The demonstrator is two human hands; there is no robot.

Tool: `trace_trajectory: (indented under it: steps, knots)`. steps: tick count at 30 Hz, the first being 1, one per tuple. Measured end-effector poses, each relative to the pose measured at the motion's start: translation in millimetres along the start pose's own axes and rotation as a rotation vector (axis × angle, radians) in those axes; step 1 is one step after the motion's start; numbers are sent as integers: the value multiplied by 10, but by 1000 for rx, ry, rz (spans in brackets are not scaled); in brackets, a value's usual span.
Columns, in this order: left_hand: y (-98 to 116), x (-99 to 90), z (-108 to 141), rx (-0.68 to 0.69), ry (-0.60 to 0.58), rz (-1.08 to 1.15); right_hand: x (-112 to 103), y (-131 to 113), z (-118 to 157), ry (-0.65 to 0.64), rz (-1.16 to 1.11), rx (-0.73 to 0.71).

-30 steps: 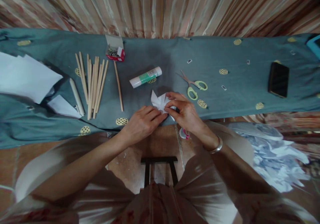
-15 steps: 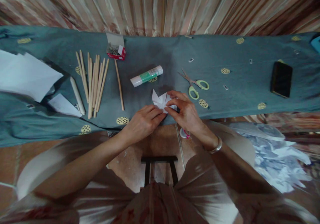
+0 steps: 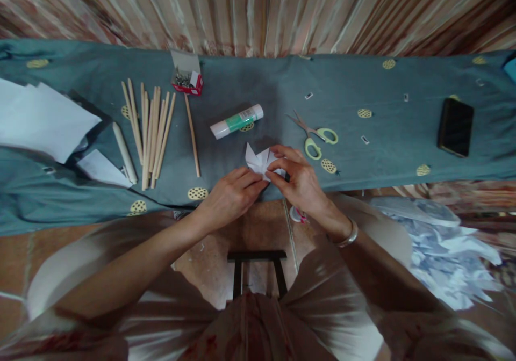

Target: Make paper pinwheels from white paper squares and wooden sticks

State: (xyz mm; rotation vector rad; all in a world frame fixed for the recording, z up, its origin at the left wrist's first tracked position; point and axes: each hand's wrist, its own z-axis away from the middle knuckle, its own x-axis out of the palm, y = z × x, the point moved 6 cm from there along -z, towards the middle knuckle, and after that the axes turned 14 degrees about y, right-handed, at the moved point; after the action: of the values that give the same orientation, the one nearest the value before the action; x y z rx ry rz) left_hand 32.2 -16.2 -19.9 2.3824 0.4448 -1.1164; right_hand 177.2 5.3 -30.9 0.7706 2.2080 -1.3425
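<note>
A white folded paper pinwheel (image 3: 257,160) lies at the near edge of the cloth-covered table, with pointed blades standing up. My left hand (image 3: 236,193) grips its lower left side, fingers closed on the paper. From the right, my right hand (image 3: 297,175) presses thumb and fingertips onto its middle and right blade, hiding part of it. Just beyond the paper lies a glue stick (image 3: 237,121) with a green label. Scissors (image 3: 312,135) with pale green handles rest open near my right hand. A single wooden stick (image 3: 192,135) lies to the left.
Several wooden sticks (image 3: 151,135) lie left, beside a white pen-like rod (image 3: 124,154) and paper sheets (image 3: 44,119). A red box of metal pins (image 3: 187,81) stands open at the back. A dark phone (image 3: 456,127) lies right. Below it, a bag of paper pieces (image 3: 443,253) sits on the floor.
Both hands stay on the paper pinwheel with almost the same grip. The whole view has shifted very slightly; nothing on the table has visibly moved.
</note>
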Motion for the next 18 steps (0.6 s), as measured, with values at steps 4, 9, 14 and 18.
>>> trace_trajectory:
  steps: [4, 9, 14, 18]
  knots:
    - [-2, -9, 0, 1, 2, 2, -2, -33, 14, 14, 3, -40]
    - [-3, -5, -2, 9, 15, -13, 19, -59, 47, 4, 60, -84]
    - [0, -5, -9, 8, 18, -4, 41, -58, 130, -21, 172, -102]
    - [-3, -2, -11, -2, 7, -5, 56, -70, 195, -33, 192, -96]
